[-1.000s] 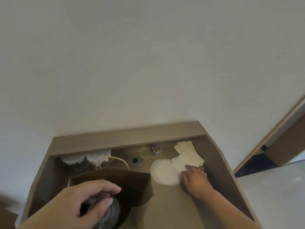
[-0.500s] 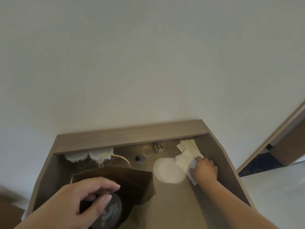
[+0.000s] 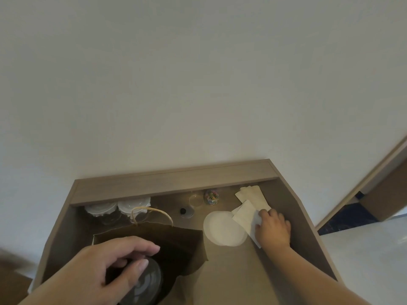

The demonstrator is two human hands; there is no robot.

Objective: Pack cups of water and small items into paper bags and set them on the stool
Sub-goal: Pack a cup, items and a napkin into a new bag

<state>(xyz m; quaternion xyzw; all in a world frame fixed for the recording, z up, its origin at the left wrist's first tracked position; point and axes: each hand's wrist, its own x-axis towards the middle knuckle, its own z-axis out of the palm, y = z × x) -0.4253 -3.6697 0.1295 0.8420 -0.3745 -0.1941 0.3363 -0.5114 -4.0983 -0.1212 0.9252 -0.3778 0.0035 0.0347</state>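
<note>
An open brown paper bag (image 3: pixel 180 241) with a twine handle stands on the wooden desk (image 3: pixel 231 278). My left hand (image 3: pixel 105 267) grips the clear lid of a cup (image 3: pixel 147 282) from above, inside the bag's mouth. My right hand (image 3: pixel 273 227) rests on a white paper napkin (image 3: pixel 245 216) at the right, its fingers curled over the napkin's edge. More napkins (image 3: pixel 251 194) lie behind it. Two lidded cups of water (image 3: pixel 119 209) stand at the back left, behind the bag.
A stack of round white paper discs (image 3: pixel 222 227) lies left of the napkin. A small jar of coloured clips (image 3: pixel 211 197), a clear lid (image 3: pixel 195 200) and a small dark-capped item (image 3: pixel 184 211) sit by the desk's raised back ledge (image 3: pixel 176 183). A doorway (image 3: pixel 374 194) opens at the right.
My right hand slid rightward from the discs' edge onto the napkin and now lies over it. My left hand stays on the cup in the bag.
</note>
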